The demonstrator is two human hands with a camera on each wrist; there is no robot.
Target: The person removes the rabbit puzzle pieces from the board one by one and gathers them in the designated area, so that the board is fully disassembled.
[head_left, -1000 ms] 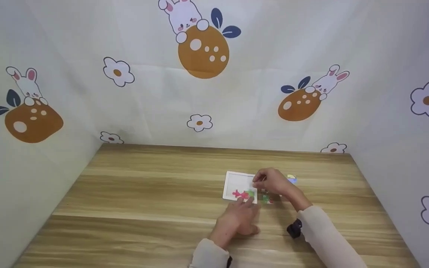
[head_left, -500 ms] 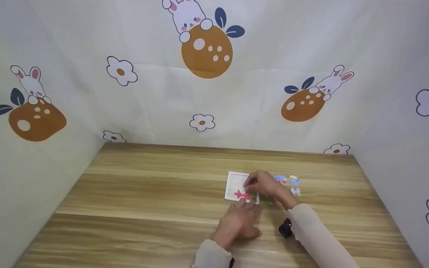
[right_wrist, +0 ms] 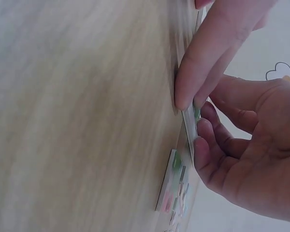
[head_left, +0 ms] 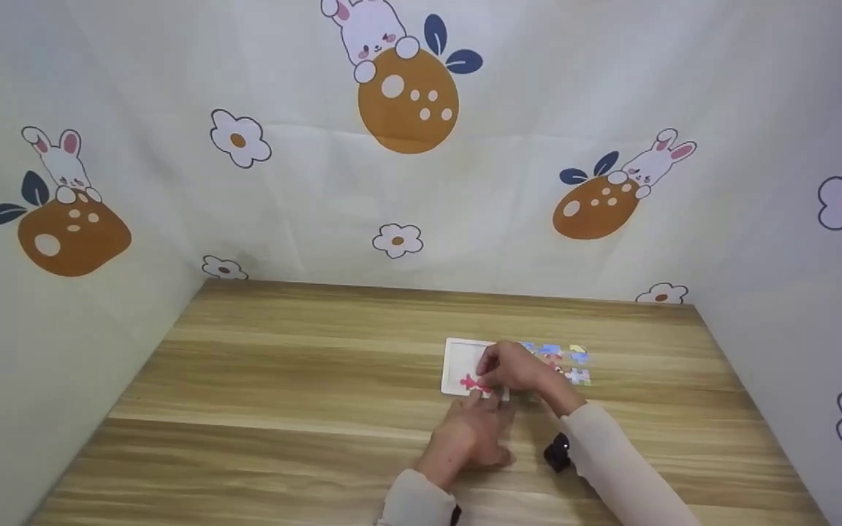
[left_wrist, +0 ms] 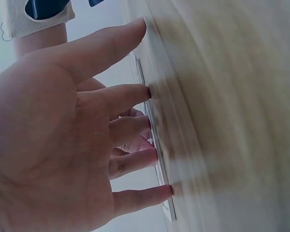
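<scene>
A white square puzzle tray (head_left: 448, 369) lies on the wooden table, with a red puzzle piece (head_left: 468, 382) in its near part. My left hand (head_left: 472, 437) has its fingers spread, and the fingertips rest on the tray's near edge; the left wrist view shows the thin tray edge (left_wrist: 170, 210) against them. Over the tray's near right part, my right hand (head_left: 514, 367) has curled fingers and appears to pinch a puzzle piece, mostly hidden by the fingers. A bit of green (right_wrist: 197, 114) shows by those fingers in the right wrist view.
Several loose puzzle pieces (head_left: 579, 376) lie right of the tray, partly behind the right hand. One flat piece (right_wrist: 170, 181) is close to the tray in the right wrist view. A patterned cloth (head_left: 304, 204) rises behind the table (head_left: 282, 380).
My right hand has moved left from the tray's right edge, then down toward its near side. More loose pieces are uncovered at the right. The left hand stays on the near edge.
</scene>
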